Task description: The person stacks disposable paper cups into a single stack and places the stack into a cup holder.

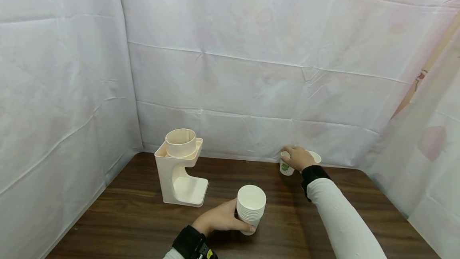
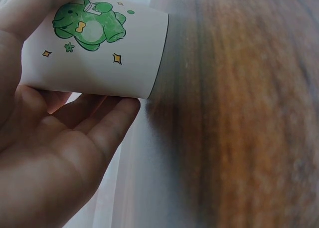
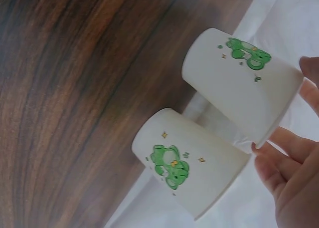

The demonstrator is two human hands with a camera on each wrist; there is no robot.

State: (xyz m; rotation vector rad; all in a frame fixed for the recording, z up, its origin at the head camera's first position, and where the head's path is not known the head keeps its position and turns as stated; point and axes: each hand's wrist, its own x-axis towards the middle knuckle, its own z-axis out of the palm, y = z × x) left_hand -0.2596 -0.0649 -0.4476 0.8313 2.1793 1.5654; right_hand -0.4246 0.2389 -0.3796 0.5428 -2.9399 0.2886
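A nested stack of white paper cups (image 1: pixel 251 207) stands upright near the front of the table. My left hand (image 1: pixel 224 216) grips it from the left side, fingers and thumb around it; a green cartoon animal decorates the visible cup wall (image 2: pixel 134 43) in the left wrist view. Farther back, my right hand (image 1: pixel 297 158) pinches the rim of a paper cup (image 3: pixel 234 83) on the table. Its thumb is on one side and its fingers are on the other. Close beside that stands a second paper cup (image 3: pixel 189 158), partly hidden by the hand in the head view.
To the left stands a cream-coloured holder (image 1: pixel 167 179) with a round open tube (image 1: pixel 181 143) on top and a flat ledge (image 1: pixel 191 190) below. White sheeting (image 1: pixel 251 71) hangs behind and beside the dark wooden table (image 1: pixel 125 211).
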